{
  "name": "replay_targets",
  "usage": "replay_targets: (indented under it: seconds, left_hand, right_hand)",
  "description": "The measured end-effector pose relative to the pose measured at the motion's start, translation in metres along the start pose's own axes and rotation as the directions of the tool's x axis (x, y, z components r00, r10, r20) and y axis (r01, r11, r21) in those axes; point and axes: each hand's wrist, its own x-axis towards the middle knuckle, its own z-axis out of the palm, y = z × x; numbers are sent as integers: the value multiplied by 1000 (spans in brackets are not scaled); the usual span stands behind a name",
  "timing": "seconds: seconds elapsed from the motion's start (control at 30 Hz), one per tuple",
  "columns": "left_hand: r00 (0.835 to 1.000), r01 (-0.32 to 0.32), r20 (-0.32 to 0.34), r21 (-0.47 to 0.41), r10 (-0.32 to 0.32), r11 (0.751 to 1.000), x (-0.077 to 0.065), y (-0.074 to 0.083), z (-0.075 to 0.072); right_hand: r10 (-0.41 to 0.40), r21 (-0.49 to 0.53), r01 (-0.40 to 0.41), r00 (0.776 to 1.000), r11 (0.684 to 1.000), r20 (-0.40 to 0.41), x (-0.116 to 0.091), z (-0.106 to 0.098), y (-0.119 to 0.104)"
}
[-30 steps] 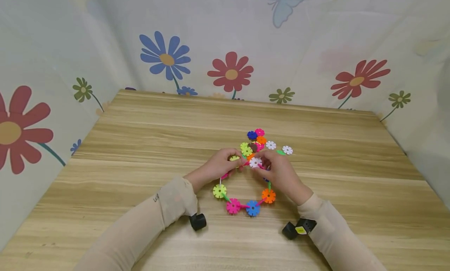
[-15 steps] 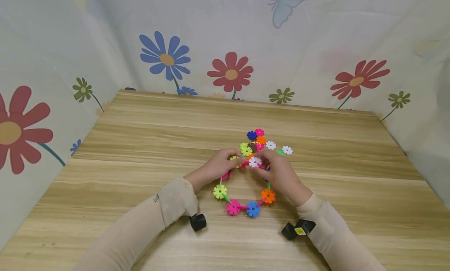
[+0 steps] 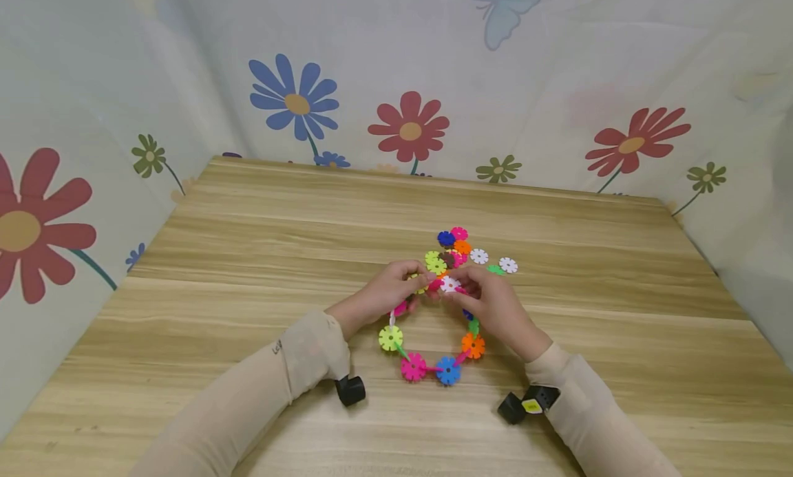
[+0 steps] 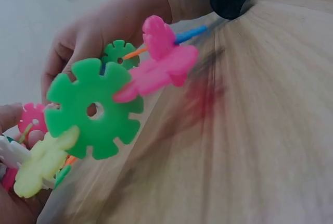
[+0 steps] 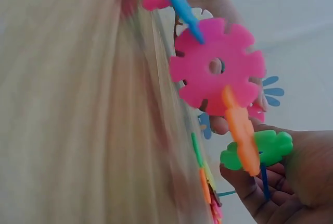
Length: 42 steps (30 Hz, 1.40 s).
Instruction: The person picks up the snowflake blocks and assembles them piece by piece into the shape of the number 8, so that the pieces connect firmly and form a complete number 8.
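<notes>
Both hands hold a loop of interlocking notched plastic discs above the table. In the head view its near side shows a yellow disc (image 3: 391,338), a pink disc (image 3: 414,367), a blue disc (image 3: 449,371) and an orange disc (image 3: 473,345). At the loop's far side my right hand (image 3: 498,308) pinches a white disc (image 3: 449,285). Facing it, my left hand (image 3: 385,292) pinches the loop by a bright pink disc (image 3: 436,285), fingertips close to the white one. A large green disc (image 4: 106,133) hangs before the left wrist camera, a pink disc (image 5: 239,60) before the right.
Loose discs lie just beyond the hands, among them a dark blue disc (image 3: 446,238), an orange disc (image 3: 462,247) and a white disc (image 3: 508,265). The wooden table (image 3: 279,222) ends at a flower-printed cloth (image 3: 347,64) behind.
The loop's near side has shifted slightly towards me and its side discs have turned a little. The pink disc between the fingertips shows more of its face. Both hands keep their grip.
</notes>
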Motion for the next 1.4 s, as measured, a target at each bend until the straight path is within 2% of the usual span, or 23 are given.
replay_targets:
  seconds: [0.17, 0.33, 0.47, 0.57, 0.67, 0.8, 0.97, 1.07, 1.13, 1.17, 1.23, 1.3, 1.33, 1.4]
  left_hand:
    - [1000, 6, -15, -12, -6, 1000, 0, -1, 6]
    - [999, 25, -23, 27, -24, 999, -1, -1, 7]
    - [999, 29, -22, 110, -27, 994, 1, 1, 0]
    - [1000, 9, -13, 191, -7, 981, 4, 2, -7]
    - [1000, -20, -13, 286, 24, 958, 8, 1, -12]
    - [997, -49, -38, 424, 72, 904, 12, 0, -14]
    - [991, -49, -81, 513, 106, 857, 11, 2, -13]
    - [977, -71, -127, 568, 172, 820, 6, 6, -12]
    - [958, -93, -158, 615, 238, 783, 0, 12, -9]
    - [946, -115, -162, 643, 281, 757, -3, 16, -6]
    - [919, -160, -148, 708, 365, 688, -13, 23, 2]
    - [893, -213, -97, 770, 440, 602, -25, 28, 13]
    - [879, -243, -58, 799, 473, 550, -31, 30, 20]
    - [860, -289, 17, 840, 510, 459, -44, 29, 33]
  right_hand:
    - [-3, 37, 4, 1000, 999, -27, -3, 3, -1]
    - [32, 40, -31, 999, 999, -16, -2, 7, -2]
    - [42, 25, -42, 999, 999, 4, 3, 9, -2]
    - [49, 38, -50, 998, 998, 27, 6, 9, -2]
    - [55, 56, -57, 998, 997, 40, 9, 9, -2]
    - [45, 46, -47, 998, 998, 41, 11, 10, 1]
    - [40, 44, -42, 998, 998, 44, 12, 13, 5]
    - [50, 55, -53, 997, 997, 54, 12, 13, 7]
    - [65, 73, -69, 996, 995, 60, 12, 11, 8]
    - [74, 83, -79, 995, 993, 63, 12, 9, 9]
    - [89, 99, -95, 994, 991, 62, 11, 5, 10]
    - [92, 99, -96, 995, 991, 40, 12, 1, 12]
    - [88, 94, -90, 996, 991, 27, 12, -2, 12]
    - [58, 70, -58, 998, 996, 1, 13, -5, 14]
